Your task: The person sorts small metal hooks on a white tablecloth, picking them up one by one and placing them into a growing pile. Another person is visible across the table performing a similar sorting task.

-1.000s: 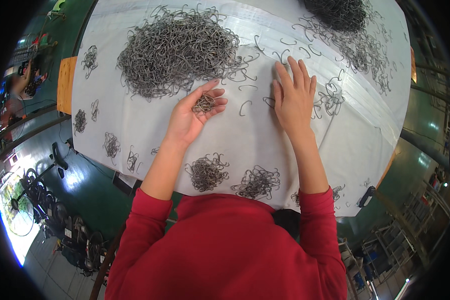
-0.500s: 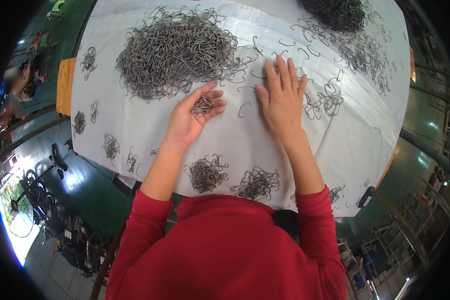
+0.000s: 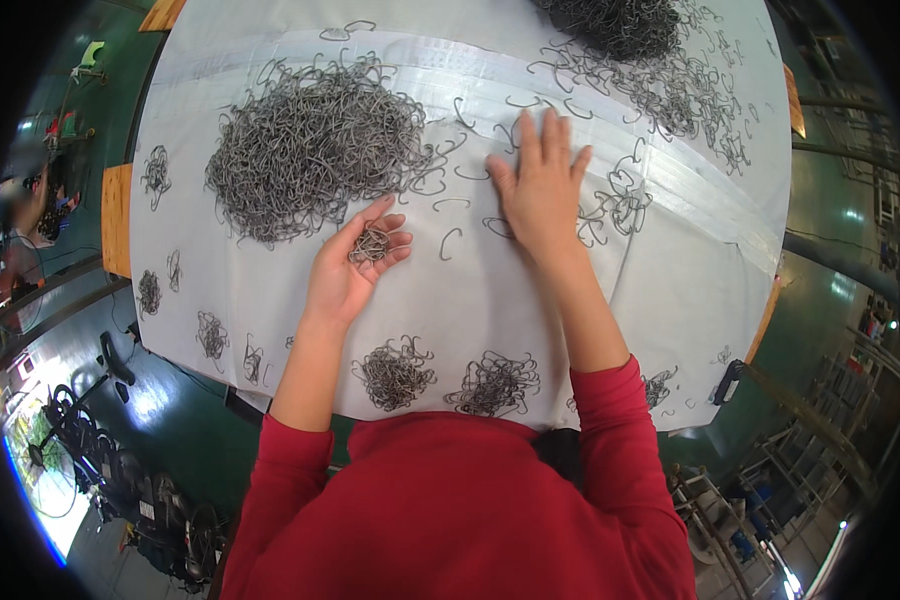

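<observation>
My left hand [image 3: 350, 265] lies palm up on the white sheet [image 3: 670, 290], cupping a small bunch of grey wire hooks [image 3: 372, 244]. Just beyond it spreads a large heap of the same hooks [image 3: 310, 150]. My right hand [image 3: 542, 185] rests flat, fingers spread, on the sheet among loose single hooks [image 3: 450, 240]. Two small sorted bundles [image 3: 395, 372] [image 3: 492, 383] sit near the table's front edge, close to my red sleeves.
A second dark heap [image 3: 620, 25] lies at the far right, with scattered hooks [image 3: 670, 100] around it. Small bundles [image 3: 155, 172] [image 3: 210, 335] line the sheet's left edge. A person [image 3: 20, 215] is at the far left. Green floor surrounds the table.
My right hand has slid leftward across the sheet toward my left hand. The left hand stays cupped with its bunch of hooks.
</observation>
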Action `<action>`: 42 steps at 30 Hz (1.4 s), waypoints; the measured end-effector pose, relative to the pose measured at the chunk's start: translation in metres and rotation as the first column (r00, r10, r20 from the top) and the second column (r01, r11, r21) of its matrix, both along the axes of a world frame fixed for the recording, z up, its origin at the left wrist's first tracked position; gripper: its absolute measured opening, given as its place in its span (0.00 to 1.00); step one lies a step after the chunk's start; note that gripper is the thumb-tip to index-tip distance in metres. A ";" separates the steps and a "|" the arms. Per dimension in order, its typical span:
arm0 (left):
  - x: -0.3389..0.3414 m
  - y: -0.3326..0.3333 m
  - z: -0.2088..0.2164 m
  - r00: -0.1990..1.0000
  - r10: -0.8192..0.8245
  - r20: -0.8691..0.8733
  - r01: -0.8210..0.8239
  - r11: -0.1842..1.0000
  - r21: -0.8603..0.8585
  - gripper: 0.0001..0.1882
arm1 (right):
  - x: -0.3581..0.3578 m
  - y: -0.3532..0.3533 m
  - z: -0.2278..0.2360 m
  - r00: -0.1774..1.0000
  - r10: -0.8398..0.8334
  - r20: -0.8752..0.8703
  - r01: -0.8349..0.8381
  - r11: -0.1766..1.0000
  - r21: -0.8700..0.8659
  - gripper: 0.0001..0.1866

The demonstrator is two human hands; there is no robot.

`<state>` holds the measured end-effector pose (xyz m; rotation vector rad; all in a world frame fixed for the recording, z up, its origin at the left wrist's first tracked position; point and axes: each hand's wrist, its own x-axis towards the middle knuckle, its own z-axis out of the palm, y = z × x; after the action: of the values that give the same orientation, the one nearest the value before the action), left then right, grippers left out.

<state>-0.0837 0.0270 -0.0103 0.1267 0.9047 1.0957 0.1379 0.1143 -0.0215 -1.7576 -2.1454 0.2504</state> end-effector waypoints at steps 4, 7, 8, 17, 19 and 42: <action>0.000 0.000 -0.001 1.000 0.001 -0.003 -0.001 1.000 0.006 0.22 | -0.009 -0.008 0.013 0.986 0.154 -0.066 -0.155 0.988 -0.006 0.30; 0.000 0.000 0.001 1.000 0.002 -0.004 -0.002 1.000 0.010 0.22 | 0.005 0.009 0.012 0.983 0.048 -0.178 -0.021 0.988 0.154 0.21; 0.001 -0.001 0.002 1.000 0.001 -0.011 -0.001 1.000 0.010 0.22 | 0.012 0.017 0.012 0.983 -0.008 -0.186 0.025 0.996 0.086 0.18; 0.009 0.000 0.014 0.996 -0.038 -0.077 0.034 0.998 -0.055 0.22 | -0.001 0.066 0.017 0.985 -0.146 0.094 0.158 0.977 -0.144 0.07; 0.017 -0.003 0.017 0.995 -0.075 -0.073 0.068 0.994 -0.090 0.22 | 0.000 0.065 0.012 0.977 -0.130 0.170 0.143 0.987 -0.068 0.07; 0.061 -0.030 0.012 0.984 -0.158 0.089 0.172 0.968 -0.184 0.19 | 0.090 -0.063 0.040 0.964 -0.195 -0.179 0.150 0.960 -0.237 0.11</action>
<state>-0.0230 -0.0027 0.0016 0.0021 0.9121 0.8490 0.2275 0.0511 0.0187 -1.9362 -1.8681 0.6150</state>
